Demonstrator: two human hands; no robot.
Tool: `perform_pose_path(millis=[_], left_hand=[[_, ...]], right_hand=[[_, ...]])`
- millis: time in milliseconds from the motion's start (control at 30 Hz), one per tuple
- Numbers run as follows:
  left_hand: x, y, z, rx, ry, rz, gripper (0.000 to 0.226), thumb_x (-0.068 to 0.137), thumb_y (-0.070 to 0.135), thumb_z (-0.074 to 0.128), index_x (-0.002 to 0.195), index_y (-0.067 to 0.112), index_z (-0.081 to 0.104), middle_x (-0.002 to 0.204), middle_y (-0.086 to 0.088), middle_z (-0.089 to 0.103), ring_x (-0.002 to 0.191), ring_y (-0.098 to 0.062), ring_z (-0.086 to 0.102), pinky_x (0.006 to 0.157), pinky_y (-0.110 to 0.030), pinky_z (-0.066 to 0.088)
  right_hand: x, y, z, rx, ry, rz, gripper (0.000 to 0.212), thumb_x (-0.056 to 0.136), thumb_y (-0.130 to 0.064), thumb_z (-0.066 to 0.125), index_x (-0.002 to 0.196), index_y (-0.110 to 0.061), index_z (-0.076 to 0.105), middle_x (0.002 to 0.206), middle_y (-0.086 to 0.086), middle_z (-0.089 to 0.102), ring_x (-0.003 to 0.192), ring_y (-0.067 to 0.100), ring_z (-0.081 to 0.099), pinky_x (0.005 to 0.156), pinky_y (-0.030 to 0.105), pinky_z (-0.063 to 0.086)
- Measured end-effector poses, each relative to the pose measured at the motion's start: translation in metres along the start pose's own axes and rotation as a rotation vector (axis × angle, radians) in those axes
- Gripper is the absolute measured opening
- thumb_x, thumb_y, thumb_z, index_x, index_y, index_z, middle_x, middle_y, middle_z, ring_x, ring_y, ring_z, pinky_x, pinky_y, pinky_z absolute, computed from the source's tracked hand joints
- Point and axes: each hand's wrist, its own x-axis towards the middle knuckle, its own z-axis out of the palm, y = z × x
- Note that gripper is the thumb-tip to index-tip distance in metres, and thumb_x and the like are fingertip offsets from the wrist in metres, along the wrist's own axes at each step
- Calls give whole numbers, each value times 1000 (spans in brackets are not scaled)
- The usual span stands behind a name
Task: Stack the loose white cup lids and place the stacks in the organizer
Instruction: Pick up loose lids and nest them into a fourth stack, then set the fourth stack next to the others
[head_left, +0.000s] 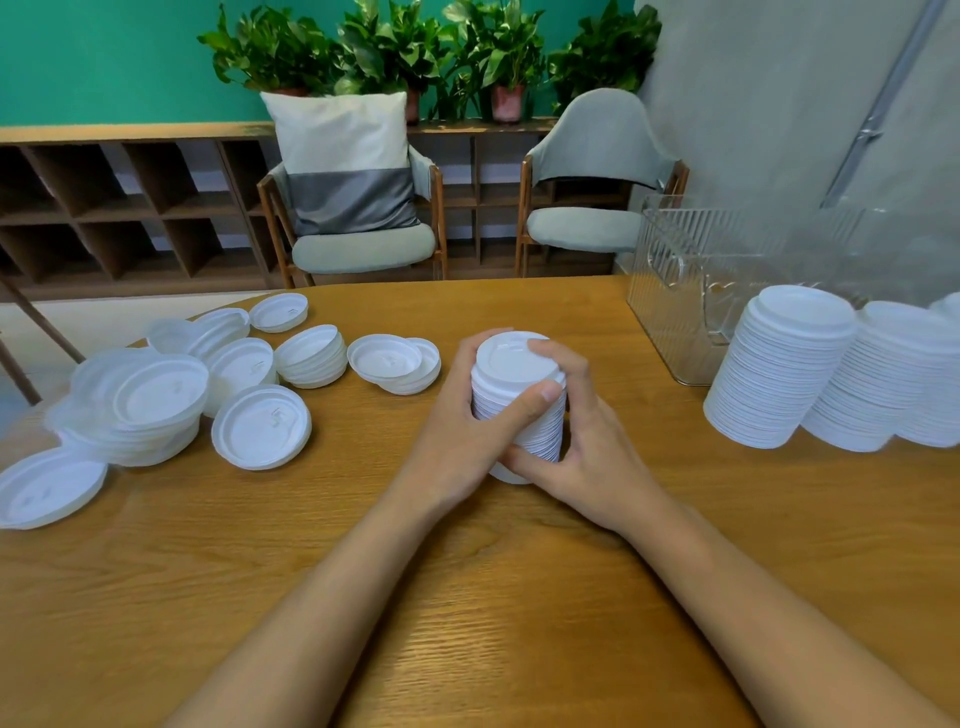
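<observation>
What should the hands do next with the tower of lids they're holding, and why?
Probably lift the lid stack and carry it right to the clear organizer. The left hand and right hand both grip it, it looks tidy, and other finished stacks stand by the organizer.

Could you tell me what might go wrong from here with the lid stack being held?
The tall lid stack is held only at its sides by the left hand and right hand; lifted, it could buckle and spill. The finished stacks appear to lean close to the clear organizer, so a passing arm might topple them.
</observation>
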Motion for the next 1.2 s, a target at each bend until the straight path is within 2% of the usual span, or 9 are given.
perform_pose_path(millis=[100,200,267,400,533,667,800,1000,1200], left_hand=[[-2,-7,-6,38,-56,5,74,91,51,76,153,34,39,141,16,60,132,-1,56,109,-21,45],[-10,-13,-15,56,-121,-2,81,92,76,54,160,42,27,149,8,56,140,-5,51,117,-29,39],[-16,-15,-17,144,-57,30,65,97,68,47,155,38,40,138,8,65,133,-2,56,112,-26,42],[-24,-25,-7,535,-53,179,32,101,27,64,134,26,63,130,13,66,120,0,61,103,-35,49],[-24,-30,20,798,-257,293,27,98,31,60,125,30,64,122,15,58,109,-10,61,90,-41,54],[-25,-24,60,817,-303,361,20,98,28,63,117,26,69,116,10,59,106,-12,60,87,-40,54],[-20,-24,100,799,-348,405,16,98,26,64,112,24,72,113,9,62,107,-14,59,87,-39,52],[-4,-22,143,790,-378,473,11,98,21,65,105,21,72,106,9,61,103,-13,57,84,-30,48],[10,-23,163,760,-371,501,6,95,19,67,94,21,72,91,14,57,82,-6,54,70,-26,42]], right_hand=[[-1,-2,-1,-11,-2,13,96,79,-34,90,153,-39,27,146,-9,50,128,7,56,102,23,48],[-5,-3,-7,-65,45,8,95,78,-33,92,150,-34,30,151,-14,46,131,1,51,104,18,44],[-12,-4,-17,-90,86,33,95,77,-35,92,148,-37,29,152,-17,44,134,-3,47,105,15,41],[-37,-5,-44,-109,150,125,98,76,-39,92,148,-43,26,151,-23,41,136,-3,44,106,16,38],[-67,-7,-76,-157,212,164,98,76,-42,92,147,-45,24,150,-19,41,137,2,44,110,27,41],[-98,-6,-110,-166,290,191,96,77,-36,93,145,-46,26,145,-24,44,134,-6,45,104,11,39],[-125,-2,-144,-191,357,206,95,76,-32,93,148,-38,30,147,-19,47,134,3,50,104,23,47],[-150,14,-189,-223,441,264,98,76,-32,94,151,-37,31,150,-14,47,138,9,49,109,47,48],[-158,35,-222,-283,512,295,101,77,-30,93,156,-32,30,154,-12,41,143,8,42,114,48,45]])
